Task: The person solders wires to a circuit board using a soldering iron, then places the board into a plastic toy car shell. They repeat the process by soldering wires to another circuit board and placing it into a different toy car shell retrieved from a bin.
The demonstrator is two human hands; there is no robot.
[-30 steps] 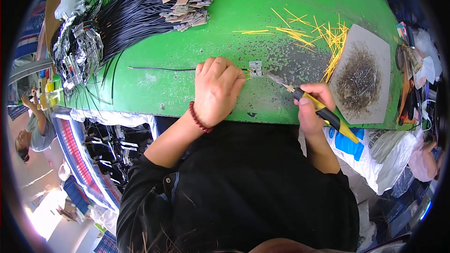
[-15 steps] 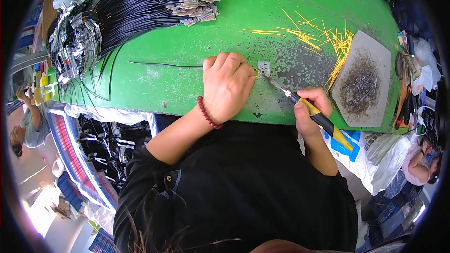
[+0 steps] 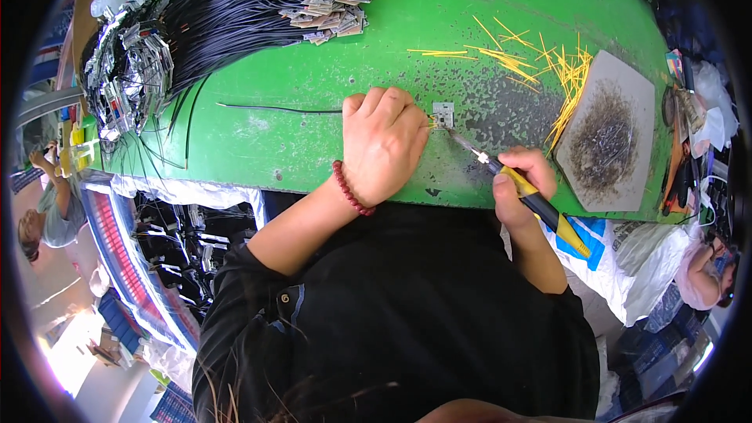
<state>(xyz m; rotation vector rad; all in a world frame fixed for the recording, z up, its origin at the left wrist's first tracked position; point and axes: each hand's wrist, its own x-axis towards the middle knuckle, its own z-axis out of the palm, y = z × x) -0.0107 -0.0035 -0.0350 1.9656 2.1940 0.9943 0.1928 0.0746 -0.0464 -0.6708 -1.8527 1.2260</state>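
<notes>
My left hand (image 3: 384, 141), with a red bead bracelet at the wrist, is closed on a black cable (image 3: 282, 110) lying leftward along the green table. Thin wires at the cable's end reach a small pale circuit board (image 3: 443, 113) just right of my knuckles. Held in my right hand (image 3: 523, 184) is a yellow and black soldering iron (image 3: 540, 205), slanting up and left. Its tip touches or nearly touches the board's lower edge; I cannot tell which. My left fingertips are hidden beneath the hand.
Loose yellow sticks (image 3: 564, 82) lie beside a grey slab (image 3: 615, 133) with a dark, sooty middle. A thick bundle of black cables (image 3: 235, 19) with boards at their ends covers the back left. Tools (image 3: 680, 153) crowd the right edge. Other people sit at both sides.
The view has shifted very slightly. Both hands, the cable, the board and the soldering iron keep the same places relative to each other.
</notes>
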